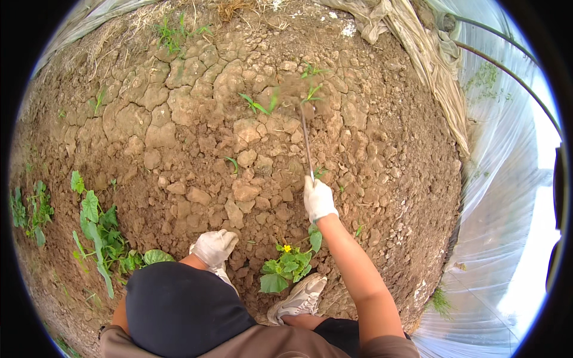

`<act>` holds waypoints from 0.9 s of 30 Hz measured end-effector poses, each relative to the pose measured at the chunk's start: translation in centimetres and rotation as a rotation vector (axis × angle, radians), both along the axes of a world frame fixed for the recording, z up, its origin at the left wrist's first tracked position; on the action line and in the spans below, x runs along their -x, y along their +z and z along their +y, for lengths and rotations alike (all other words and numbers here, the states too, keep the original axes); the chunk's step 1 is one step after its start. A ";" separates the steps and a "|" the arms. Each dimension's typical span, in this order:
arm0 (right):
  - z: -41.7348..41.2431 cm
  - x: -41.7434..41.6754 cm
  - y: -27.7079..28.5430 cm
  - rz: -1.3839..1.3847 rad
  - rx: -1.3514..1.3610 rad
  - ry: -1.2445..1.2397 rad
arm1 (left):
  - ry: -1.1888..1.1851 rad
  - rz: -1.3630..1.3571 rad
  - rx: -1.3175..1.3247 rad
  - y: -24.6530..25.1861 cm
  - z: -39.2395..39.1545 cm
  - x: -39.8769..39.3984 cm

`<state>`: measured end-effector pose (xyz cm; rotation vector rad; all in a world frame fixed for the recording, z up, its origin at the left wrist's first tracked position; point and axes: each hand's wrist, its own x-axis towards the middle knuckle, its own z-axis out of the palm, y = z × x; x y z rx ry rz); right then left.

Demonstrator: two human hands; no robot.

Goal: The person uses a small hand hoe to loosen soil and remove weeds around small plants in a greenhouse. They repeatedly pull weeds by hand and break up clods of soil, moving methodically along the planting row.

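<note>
My right hand (320,199), in a white work glove, grips the near end of a thin-handled hand tool (306,139). Its handle runs forward over the soil, and the far end is blurred among flying dirt, so I cannot make out its head. Small grass weeds (311,93) stand around that far end, with another grass sprout (254,104) just left of it. My left hand (215,249), also gloved, is curled beside my left shoe, with nothing visible in it. Between my feet grows a leafy vine plant (286,268) with one yellow flower.
Dry, cracked soil (192,85) with loose clods spreads ahead. More vine plants (100,232) grow at the left. Along the right run crumpled cloth sheeting (429,67), clear plastic film (488,250) and curved hoops (510,65). My right shoe (301,297) is close to the flowering plant.
</note>
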<state>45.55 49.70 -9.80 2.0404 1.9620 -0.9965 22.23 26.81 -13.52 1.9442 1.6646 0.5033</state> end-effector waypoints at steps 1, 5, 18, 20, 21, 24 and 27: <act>-1.2 -1.0 -0.1 -0.063 0.028 0.012 | 0.003 -0.008 -0.002 0.0 0.0 0.0; 2.8 -2.3 1.3 0.349 0.039 -0.369 | 0.016 -0.030 0.004 -0.1 -0.1 0.0; 0.6 -3.6 1.8 0.127 0.193 -0.365 | 0.035 -0.035 -0.032 -0.3 -0.1 0.1; 3.6 -2.4 3.4 0.382 0.118 -0.504 | 0.024 -0.018 -0.010 -0.3 -0.2 0.0; 5.9 -1.0 3.6 0.414 -0.013 -0.582 | 0.029 -0.012 -0.015 -0.2 -0.2 0.0; 10.3 1.5 3.0 0.047 -0.274 -0.237 | 0.019 -0.010 -0.025 -0.2 -0.2 0.0; 10.3 0.7 0.1 -0.124 -0.130 -0.084 | 0.019 -0.023 -0.049 -0.1 -0.2 0.0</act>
